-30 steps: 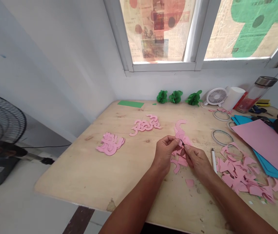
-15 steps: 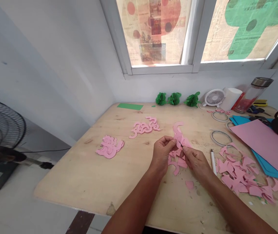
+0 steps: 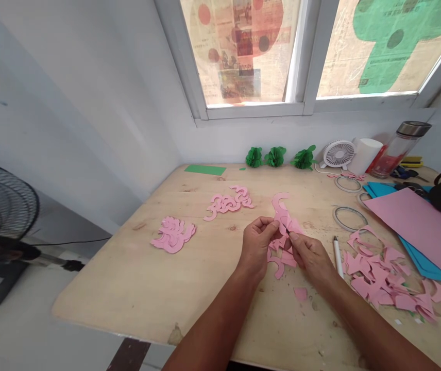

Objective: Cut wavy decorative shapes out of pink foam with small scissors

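My left hand (image 3: 259,246) pinches a pink paper piece (image 3: 283,220) between thumb and fingers, over the right part of the wooden table. Close beside it, my right hand (image 3: 311,256) is closed on a small dark pointed tool (image 3: 287,231), whose tip touches the pink paper. Most of the tool is hidden by my fingers, so its kind cannot be made out. Curved pink cutouts (image 3: 277,269) lie under and between both hands. A small pink scrap (image 3: 300,293) rests on the table below them.
Pink cutouts form two groups at left (image 3: 173,234) and centre (image 3: 229,202). To the right are a white pen (image 3: 338,257), pink scraps (image 3: 378,275), tape rings (image 3: 350,219) and pink sheets (image 3: 421,226). Green paper shapes (image 3: 275,156) and a small fan (image 3: 338,154) stand behind.
The view has shifted very slightly. Both hands keep nearly the same place and grip, and the dark tool shows a little more clearly against the paper.
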Action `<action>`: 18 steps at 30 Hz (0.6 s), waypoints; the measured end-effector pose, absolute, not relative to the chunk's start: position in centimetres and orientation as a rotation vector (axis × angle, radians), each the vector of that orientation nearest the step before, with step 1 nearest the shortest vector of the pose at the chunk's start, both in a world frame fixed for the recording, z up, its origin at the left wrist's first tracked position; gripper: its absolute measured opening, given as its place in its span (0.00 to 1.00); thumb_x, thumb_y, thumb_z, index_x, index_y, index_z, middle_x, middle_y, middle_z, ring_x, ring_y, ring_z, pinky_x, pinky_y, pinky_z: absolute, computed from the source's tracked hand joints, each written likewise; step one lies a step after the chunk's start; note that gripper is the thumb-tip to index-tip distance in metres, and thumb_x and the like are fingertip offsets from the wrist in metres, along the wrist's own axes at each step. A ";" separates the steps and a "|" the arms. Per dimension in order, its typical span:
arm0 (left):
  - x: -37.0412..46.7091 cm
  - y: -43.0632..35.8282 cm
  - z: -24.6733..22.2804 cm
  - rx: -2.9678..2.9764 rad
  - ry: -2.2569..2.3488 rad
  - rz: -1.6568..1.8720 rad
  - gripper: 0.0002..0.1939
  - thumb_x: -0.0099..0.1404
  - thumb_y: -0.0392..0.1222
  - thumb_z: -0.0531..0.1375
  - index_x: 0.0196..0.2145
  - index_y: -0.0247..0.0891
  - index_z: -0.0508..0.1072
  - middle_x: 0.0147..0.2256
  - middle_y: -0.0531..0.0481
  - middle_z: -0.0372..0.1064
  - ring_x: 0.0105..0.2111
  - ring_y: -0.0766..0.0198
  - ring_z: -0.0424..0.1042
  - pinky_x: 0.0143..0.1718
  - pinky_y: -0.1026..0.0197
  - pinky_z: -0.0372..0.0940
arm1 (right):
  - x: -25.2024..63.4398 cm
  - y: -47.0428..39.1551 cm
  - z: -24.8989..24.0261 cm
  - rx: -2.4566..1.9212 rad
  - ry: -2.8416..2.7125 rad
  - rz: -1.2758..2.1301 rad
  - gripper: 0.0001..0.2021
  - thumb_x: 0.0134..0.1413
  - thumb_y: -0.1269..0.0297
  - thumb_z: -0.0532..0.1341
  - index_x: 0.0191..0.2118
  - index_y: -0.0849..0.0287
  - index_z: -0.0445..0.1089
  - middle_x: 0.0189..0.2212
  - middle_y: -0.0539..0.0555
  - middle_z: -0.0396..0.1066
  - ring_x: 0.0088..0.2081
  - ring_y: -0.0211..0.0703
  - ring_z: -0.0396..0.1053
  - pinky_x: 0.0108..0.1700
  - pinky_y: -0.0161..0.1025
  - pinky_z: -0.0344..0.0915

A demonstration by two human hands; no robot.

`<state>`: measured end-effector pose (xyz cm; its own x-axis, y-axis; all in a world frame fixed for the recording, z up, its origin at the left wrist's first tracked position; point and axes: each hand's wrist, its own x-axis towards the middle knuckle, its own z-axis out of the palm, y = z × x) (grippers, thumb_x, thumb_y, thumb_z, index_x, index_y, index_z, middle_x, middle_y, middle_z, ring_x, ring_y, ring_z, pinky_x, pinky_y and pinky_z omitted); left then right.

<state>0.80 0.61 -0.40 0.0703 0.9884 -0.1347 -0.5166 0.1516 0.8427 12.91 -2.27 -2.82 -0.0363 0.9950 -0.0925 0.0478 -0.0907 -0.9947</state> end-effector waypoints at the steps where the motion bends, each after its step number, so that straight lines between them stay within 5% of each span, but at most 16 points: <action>1: 0.8 0.6 -0.4 0.718 0.849 1.293 0.09 0.48 0.39 0.64 0.24 0.33 0.69 0.21 0.53 0.65 0.23 0.71 0.63 0.29 0.65 0.60 | 12.9 -2.3 -2.8 -1.291 -1.227 1.286 0.20 0.54 0.48 0.52 0.24 0.62 0.64 0.12 0.42 0.42 0.16 0.31 0.39 0.18 0.32 0.37; 18: 1.2 0.2 -0.9 0.747 0.836 1.277 0.10 0.49 0.42 0.64 0.25 0.33 0.69 0.22 0.53 0.63 0.23 0.70 0.62 0.29 0.65 0.59 | 12.8 -2.4 -2.1 -1.309 -1.222 1.260 0.21 0.54 0.48 0.51 0.24 0.62 0.64 0.11 0.42 0.44 0.15 0.31 0.41 0.18 0.33 0.38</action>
<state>1.16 0.24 -0.95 0.0898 0.9893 -0.1153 -0.5015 0.1449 0.8529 12.84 -2.37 -2.10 -0.0149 0.9959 -0.0891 0.0583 -0.0881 -0.9944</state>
